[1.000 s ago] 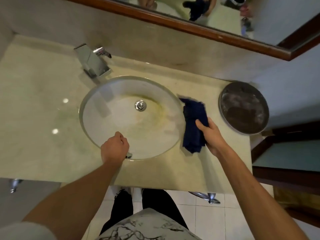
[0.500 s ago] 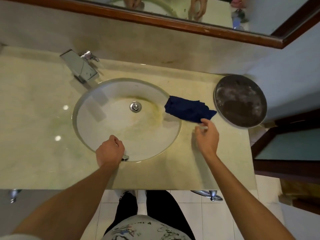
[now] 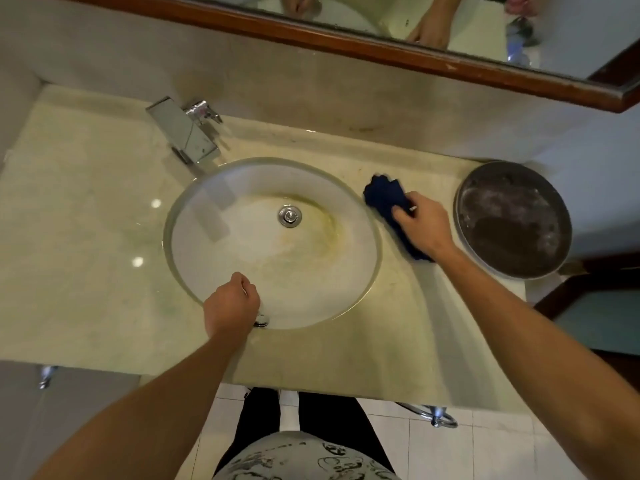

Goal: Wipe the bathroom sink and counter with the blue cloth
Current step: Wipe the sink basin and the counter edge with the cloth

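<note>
The blue cloth [image 3: 393, 206] was bunched up on the bench [image 3: 86, 271], on the strip between the sink [image 3: 273, 242] and a round dark metal pan [image 3: 512, 220]. The right hand [image 3: 424, 225] was on top of it, fingers [image 3: 401, 213] curled down into the fabric and gripping it, so most of the cloth stuck out ahead of the fingertips toward the back wall, and a bit poked out under the heel of the hand. The cloth's left edge sat just beside the sink rim, couldn't really tell if it was touching.

That pan sat close on the outer side of the right hand, basically hemming in the little patch of bench there. Its inside looked dusty or whitish in spots.

The left hand [image 3: 230, 303] was at the near rim of the sink, fingers curled into a loose fist with nothing visible in them, resting right over a small chrome fitting [image 3: 261, 320] on the rim. Ahead of those fingers the basin had yellowish staining around the chrome drain plug [image 3: 289, 216]. Further back and to the left stood a square chrome faucet [image 3: 183, 133]. A wood-framed mirror [image 3: 346, 38] ran along the wall behind everything.
</note>
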The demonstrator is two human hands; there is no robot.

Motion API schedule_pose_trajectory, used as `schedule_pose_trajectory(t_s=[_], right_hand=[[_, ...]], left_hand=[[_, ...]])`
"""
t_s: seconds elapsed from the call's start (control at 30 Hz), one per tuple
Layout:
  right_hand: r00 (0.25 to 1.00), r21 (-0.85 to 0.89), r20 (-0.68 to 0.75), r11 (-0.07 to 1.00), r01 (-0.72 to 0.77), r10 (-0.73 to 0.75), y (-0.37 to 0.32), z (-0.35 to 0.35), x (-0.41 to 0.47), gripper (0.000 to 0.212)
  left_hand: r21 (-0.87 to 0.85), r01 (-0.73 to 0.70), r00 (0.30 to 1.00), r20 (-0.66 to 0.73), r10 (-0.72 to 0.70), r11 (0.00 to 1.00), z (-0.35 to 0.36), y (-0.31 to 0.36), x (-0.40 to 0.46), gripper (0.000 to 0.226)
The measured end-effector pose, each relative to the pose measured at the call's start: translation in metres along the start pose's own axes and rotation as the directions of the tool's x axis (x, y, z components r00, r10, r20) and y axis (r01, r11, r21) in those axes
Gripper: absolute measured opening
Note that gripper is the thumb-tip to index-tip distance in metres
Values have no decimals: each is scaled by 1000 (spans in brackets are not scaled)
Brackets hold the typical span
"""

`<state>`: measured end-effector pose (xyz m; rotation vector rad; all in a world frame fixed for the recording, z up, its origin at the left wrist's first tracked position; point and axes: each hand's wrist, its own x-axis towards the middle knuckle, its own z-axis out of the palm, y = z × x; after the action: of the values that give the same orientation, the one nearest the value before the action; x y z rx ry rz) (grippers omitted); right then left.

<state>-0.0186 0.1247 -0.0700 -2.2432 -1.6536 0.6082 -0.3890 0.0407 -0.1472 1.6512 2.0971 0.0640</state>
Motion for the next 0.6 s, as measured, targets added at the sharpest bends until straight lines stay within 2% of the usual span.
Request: schedule_pose_trajectory(t_s=[0.03,0.07,0.1,0.13,0.17,0.2,0.23,0.27,0.33,0.4,0.5,0.57,0.6], right_hand=[[991,259,43,957,-130,123,-1,-9,7,25],[963,525,133,808,-267,232,-3,-18,11,24],[921,725,266,571,-386,284,-4,-23,13,20],[883,836,398,300,-460,247,-5,-27,13,14],[859,865,483,61,-498,170,-6,-27,12,14],[846,853,521,-115,-509,117,-7,-25,10,24],[842,832,533,-234,-502,88,-10,-24,7,36],[844,815,534,-302,-494,60,-15,-24,3,48],[861,820,509,-308,-483,5,-27,-22,-2,61],[867,847,498,-209,-488,-10,-38,-19,-4,55],[867,871,466,83,-485,177,-52,-16,-5,45],[898,872,309,285,-399,312,-62,-14,0,40],[928,870,176,390,-302,327,-70,-14,5,37]], left_hand=[[2,4,1000,1,-4,1000,-1,1,0,17],[6,8,1000,2,-8,1000,-1,1,1,16],[9,11,1000,1,-11,1000,-1,2,1,16],[10,12,1000,1,-13,1000,-1,2,1,16],[9,13,1000,1,-13,1000,-1,1,1,16],[10,15,1000,2,-15,1000,-2,1,1,16],[14,17,1000,2,-17,1000,-2,1,0,17],[19,17,1000,4,-17,1000,-3,1,0,17],[32,17,1000,7,-17,999,-5,3,-1,16],[36,19,1000,3,-19,999,-6,4,-1,16],[37,27,1000,6,-27,999,-7,4,-3,17],[39,36,999,14,-36,999,-9,5,-3,18],[41,39,999,18,-39,998,-10,5,-3,18]])
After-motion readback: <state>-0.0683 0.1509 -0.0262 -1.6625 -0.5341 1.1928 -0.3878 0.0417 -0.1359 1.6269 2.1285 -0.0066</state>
